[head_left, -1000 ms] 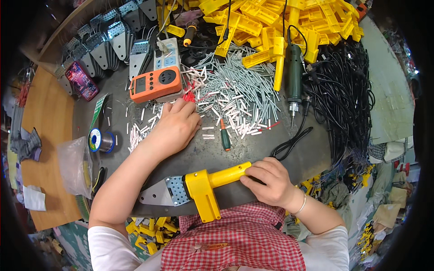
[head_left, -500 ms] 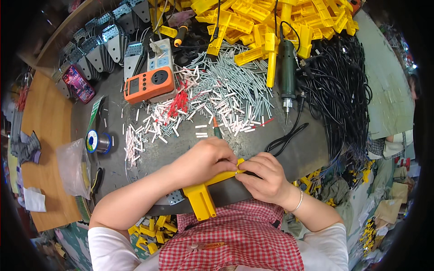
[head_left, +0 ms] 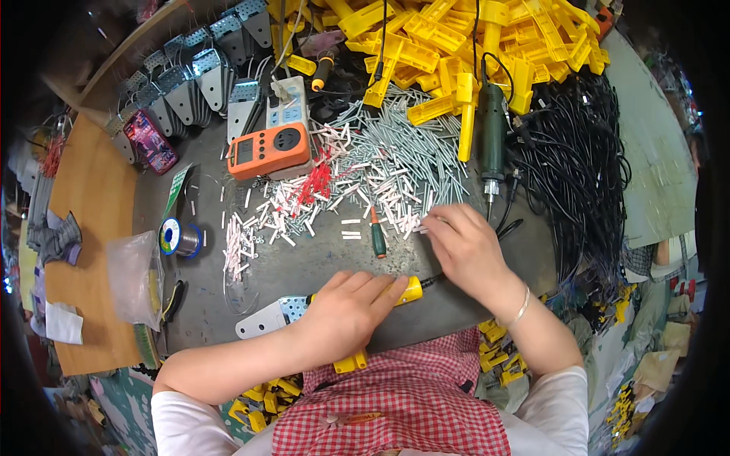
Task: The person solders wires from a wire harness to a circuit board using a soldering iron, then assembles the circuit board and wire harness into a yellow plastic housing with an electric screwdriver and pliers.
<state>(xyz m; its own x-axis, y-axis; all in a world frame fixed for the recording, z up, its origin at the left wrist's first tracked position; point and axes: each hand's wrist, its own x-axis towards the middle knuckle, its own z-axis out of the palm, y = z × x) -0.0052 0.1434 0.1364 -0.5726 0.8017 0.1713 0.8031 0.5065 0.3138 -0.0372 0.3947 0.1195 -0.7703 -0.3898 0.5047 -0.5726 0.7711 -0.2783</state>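
Observation:
My left hand (head_left: 350, 311) is closed over a yellow plastic housing (head_left: 411, 291), pressing it down near the table's front edge. A black cord leaves the housing's right end. From under the left hand, a grey metal plate with a perforated blue-tinted bracket (head_left: 268, 319) sticks out leftward. My right hand (head_left: 465, 247) is off the housing, its fingertips drawn together at the near edge of the pile of long screws (head_left: 433, 152) and short white tubes (head_left: 395, 201). Whatever lies between those fingertips is too small to make out. A green-handled screwdriver (head_left: 378, 239) lies between the hands and the pile.
Behind the pile are an orange meter (head_left: 270, 150) and heaped yellow housings (head_left: 449, 38). To the right hang a green electric screwdriver (head_left: 493, 137) and bundled black cords (head_left: 578, 159). A solder spool (head_left: 181, 239), pliers (head_left: 175, 300) and a phone (head_left: 150, 142) lie left.
My right hand has let go of the housing and moved up to the edge of the pile. My left hand has turned the housing and laid it lower on the table.

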